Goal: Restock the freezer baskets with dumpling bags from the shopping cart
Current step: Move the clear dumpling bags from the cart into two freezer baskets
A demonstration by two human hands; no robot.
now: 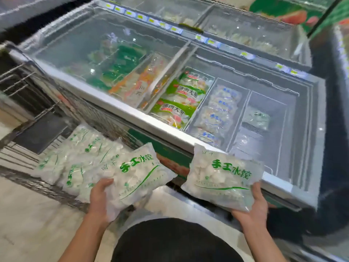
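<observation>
1. Fingers: left hand (100,195) grips the near edge of one dumpling bag (137,173), thumb on top, other fingers hidden under it. Right hand (256,207) grips the near right corner of a second dumpling bag (222,176) the same way.
2. Both bags are held flat, print side up, one per hand. Likely so each drops into a basket face-up without regripping.
3. Left bag hangs just above the pile of matching bags (75,157) in the shopping cart (28,178), so it is barely clear of the stock.
4. Right bag sits over the near rim of the freezer (170,129), further along toward the drop.
5. Sliding lid (105,53) covers the left half; right half is open, which is why the bags head right.
6. Best target looks like the far-right basket (264,110): one green-print bag (256,118) in it and lots of room. Middle basket (217,114) holds blue-print bags, wrong product.
7. Bags extend away from the fingers toward the freezer; grip is at the near edge only, so sag is a risk.
</observation>
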